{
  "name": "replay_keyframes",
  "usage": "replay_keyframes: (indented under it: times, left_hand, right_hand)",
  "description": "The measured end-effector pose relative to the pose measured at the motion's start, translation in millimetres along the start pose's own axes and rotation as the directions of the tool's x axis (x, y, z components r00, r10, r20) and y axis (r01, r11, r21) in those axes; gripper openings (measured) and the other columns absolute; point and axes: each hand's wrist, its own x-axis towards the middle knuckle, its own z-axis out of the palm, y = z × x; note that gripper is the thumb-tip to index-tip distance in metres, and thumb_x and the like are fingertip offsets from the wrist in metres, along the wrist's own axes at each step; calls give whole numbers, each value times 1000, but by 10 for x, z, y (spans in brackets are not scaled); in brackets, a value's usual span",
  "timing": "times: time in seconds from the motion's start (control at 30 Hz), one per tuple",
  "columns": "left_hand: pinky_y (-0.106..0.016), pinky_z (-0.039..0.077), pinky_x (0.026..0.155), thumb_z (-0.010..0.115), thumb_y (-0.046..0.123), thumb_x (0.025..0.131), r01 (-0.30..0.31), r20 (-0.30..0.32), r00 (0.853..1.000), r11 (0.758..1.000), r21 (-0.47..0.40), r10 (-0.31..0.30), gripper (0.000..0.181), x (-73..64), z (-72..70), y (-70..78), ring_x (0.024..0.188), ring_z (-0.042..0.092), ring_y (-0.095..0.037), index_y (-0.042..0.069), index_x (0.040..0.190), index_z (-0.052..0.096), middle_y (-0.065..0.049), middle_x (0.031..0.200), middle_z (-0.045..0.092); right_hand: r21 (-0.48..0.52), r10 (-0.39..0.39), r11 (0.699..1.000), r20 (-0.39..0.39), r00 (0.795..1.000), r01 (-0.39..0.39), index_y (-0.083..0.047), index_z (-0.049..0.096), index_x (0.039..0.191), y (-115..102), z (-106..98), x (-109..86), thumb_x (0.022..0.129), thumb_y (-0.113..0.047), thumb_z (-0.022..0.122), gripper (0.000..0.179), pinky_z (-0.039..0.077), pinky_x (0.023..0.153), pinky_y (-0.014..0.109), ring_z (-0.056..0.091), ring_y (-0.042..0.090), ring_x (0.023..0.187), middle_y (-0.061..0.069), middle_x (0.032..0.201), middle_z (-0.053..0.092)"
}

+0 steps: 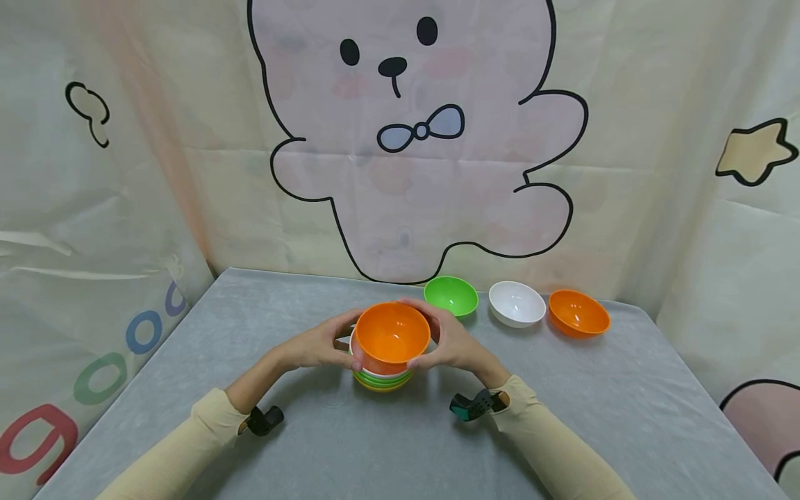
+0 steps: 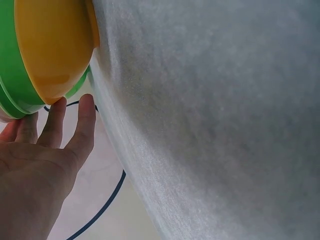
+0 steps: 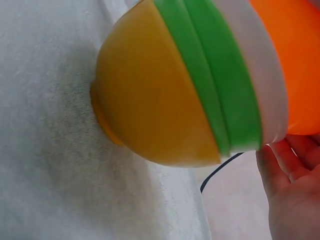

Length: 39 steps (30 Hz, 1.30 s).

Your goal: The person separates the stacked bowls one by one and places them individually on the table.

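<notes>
An orange bowl (image 1: 392, 333) tops a stack in the middle of the table, its open side up. My left hand (image 1: 321, 345) grips it from the left, thumb toward the front and fingers around the far side. From the right, my right hand (image 1: 455, 340) holds the same bowl, thumb near its front. Beneath are a white bowl (image 3: 260, 65), two green bowls (image 3: 227, 75) and, at the bottom, a yellow bowl (image 3: 145, 90) standing on the cloth. Some left fingertips lie along the stack's side in the left wrist view. How far the orange bowl sits inside the white one is hidden.
Behind and right of the stack stand a green bowl (image 1: 451, 296), a white bowl (image 1: 517, 304) and another orange bowl (image 1: 578, 314) in a row. A grey cloth (image 1: 300, 444) covers the table. A printed curtain (image 1: 206, 139) hangs behind the far edge.
</notes>
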Motion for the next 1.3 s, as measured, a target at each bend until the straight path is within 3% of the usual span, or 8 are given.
replay_keyframes:
  times: [0.2, 0.33, 0.5, 1.0, 1.3]
  left_hand:
    - [-51, 45, 103, 86, 27, 86, -29, 6, 1000, 999, -18, 29, 89, 17, -1, -21, 137, 43, -29, 12, 157, 34, -5, 156, 39]
    - [-51, 45, 104, 85, 24, 86, 0, -3, 1000, 1000, -17, 0, 89, 21, 1, -10, 137, 43, -30, 13, 158, 34, -5, 156, 38]
    - [-52, 45, 104, 84, 26, 87, 32, -10, 999, 999, 5, -32, 89, 15, 7, 4, 135, 43, -31, 14, 159, 32, -6, 154, 39]
    - [-54, 44, 104, 85, 23, 86, 13, -6, 1000, 1000, -3, -13, 93, 0, 19, 6, 134, 45, -33, 8, 160, 29, -8, 152, 40]
    - [-52, 45, 103, 84, 19, 86, 4, -17, 1000, 1000, 1, -4, 90, -4, 30, 5, 136, 43, -32, 15, 159, 32, -7, 151, 41]
  right_hand:
    - [23, -41, 999, -19, 999, 42, 0, 40, 152, -78, -92, -19, 78, -17, 91, 92, 42, 108, 44, 47, 34, 132, 17, 147, 48]
    - [29, -62, 998, -42, 997, 63, 4, 38, 151, -179, -181, -53, 78, -13, 91, 92, 42, 107, 43, 45, 36, 133, 20, 149, 45]
    - [22, -32, 999, -93, 995, 35, 2, 39, 152, -288, -308, -147, 76, -7, 91, 92, 44, 105, 42, 44, 35, 133, 19, 150, 44]
    - [-64, 18, 998, -170, 985, -29, 0, 39, 152, -336, -563, -491, 75, 1, 88, 91, 45, 103, 39, 44, 31, 134, 17, 151, 44]
    - [-99, 41, 993, -211, 977, -63, 1, 38, 153, -368, -703, -728, 76, 9, 85, 91, 47, 100, 36, 46, 29, 132, 19, 149, 44]
